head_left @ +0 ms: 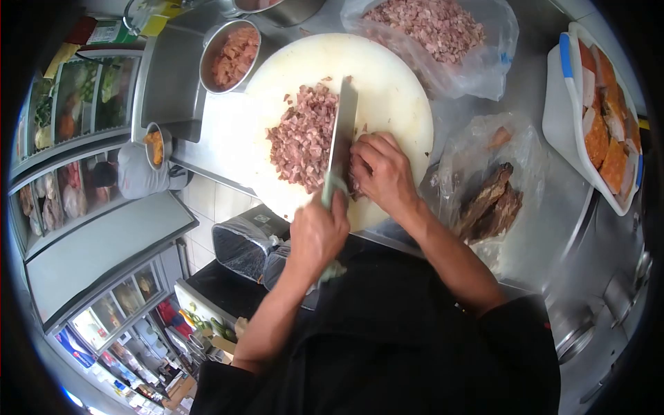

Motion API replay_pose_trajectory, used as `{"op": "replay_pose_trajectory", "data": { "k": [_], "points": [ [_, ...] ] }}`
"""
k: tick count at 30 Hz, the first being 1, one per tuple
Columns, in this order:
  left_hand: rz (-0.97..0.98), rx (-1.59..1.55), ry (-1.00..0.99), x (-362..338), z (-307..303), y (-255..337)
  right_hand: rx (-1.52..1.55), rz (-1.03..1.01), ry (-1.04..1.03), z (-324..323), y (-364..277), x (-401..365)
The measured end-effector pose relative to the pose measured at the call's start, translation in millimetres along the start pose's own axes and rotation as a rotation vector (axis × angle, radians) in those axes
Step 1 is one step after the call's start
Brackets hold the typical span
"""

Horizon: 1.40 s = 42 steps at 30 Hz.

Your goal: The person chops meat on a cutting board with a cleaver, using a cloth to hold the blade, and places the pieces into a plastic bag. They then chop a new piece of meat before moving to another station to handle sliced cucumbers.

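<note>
My left hand is closed around the handle of a cleaver, with a pale green cloth at the handle. The blade stands upright on a round white cutting board. Beside it, my right hand has its fingers curled and pressed down on a piece of meat, mostly hidden beneath them. Left of the blade lies a heap of diced pinkish-brown meat. A few small bits are scattered around the board.
A plastic bag of diced meat lies behind the board; metal bowl of meat stands back left. At right are dark meat slabs on clear plastic and a white tub of browned meat. Glass-fronted display cases line the left.
</note>
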<state>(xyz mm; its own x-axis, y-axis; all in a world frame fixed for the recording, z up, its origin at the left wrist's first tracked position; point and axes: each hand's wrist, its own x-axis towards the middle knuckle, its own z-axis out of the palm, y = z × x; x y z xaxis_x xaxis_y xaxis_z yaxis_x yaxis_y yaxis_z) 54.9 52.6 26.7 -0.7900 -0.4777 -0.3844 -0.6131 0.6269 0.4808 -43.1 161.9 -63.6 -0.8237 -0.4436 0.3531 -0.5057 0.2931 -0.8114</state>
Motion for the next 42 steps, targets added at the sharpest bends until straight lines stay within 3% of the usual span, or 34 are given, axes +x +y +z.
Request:
{"op": "replay_pose_trajectory", "data": {
  "k": [5, 6, 8, 10, 13, 16, 20, 23, 28, 31, 33, 34, 40, 42],
  "points": [
    [0.072, -0.032, 0.075, 72, -7, 25, -0.001, -0.026, -0.002, -7, 0, 4],
    [0.078, -0.033, 0.087, 69, -17, 28, 0.041, 0.034, -0.02, -12, -3, 6],
    [-0.008, -0.014, -0.091, 58, -41, 36, 0.104, 0.128, 0.008, -15, -1, 6],
    [-0.049, 0.037, -0.106, 25, -45, 29, 0.089, 0.093, 0.012, -14, -1, 3],
    [-0.049, 0.057, -0.073, -26, -26, 10, 0.042, 0.036, 0.012, -10, 3, -1],
    [0.012, -0.02, 0.034, -20, 2, 9, 0.005, 0.006, 0.007, -7, 3, -3],
    [0.02, -0.033, 0.052, 51, 6, 27, 0.009, -0.038, -0.03, -7, 7, -5],
    [0.162, -0.012, 0.153, 74, -7, 48, -0.02, -0.032, -0.04, -12, 7, -5],
    [-0.044, 0.05, -0.058, 1, -28, 36, 0.026, 0.056, -0.024, -9, 4, -6],
    [0.004, -0.011, 0.079, -28, 3, 20, 0.027, -0.025, 0.069, -6, 4, -3],
    [0.026, -0.037, 0.099, -8, 14, 18, 0.021, -0.057, 0.04, -6, 4, -3],
    [-0.055, 0.025, 0.06, 11, 12, 26, 0.016, -0.049, 0.008, -8, 4, -3],
    [0.071, -0.067, 0.143, 73, -10, 48, 0.103, 0.014, -0.08, -25, 9, 7],
    [-0.037, -0.061, -0.055, 52, -30, 46, 0.168, 0.035, -0.089, -30, 11, 5]
  ]
}}
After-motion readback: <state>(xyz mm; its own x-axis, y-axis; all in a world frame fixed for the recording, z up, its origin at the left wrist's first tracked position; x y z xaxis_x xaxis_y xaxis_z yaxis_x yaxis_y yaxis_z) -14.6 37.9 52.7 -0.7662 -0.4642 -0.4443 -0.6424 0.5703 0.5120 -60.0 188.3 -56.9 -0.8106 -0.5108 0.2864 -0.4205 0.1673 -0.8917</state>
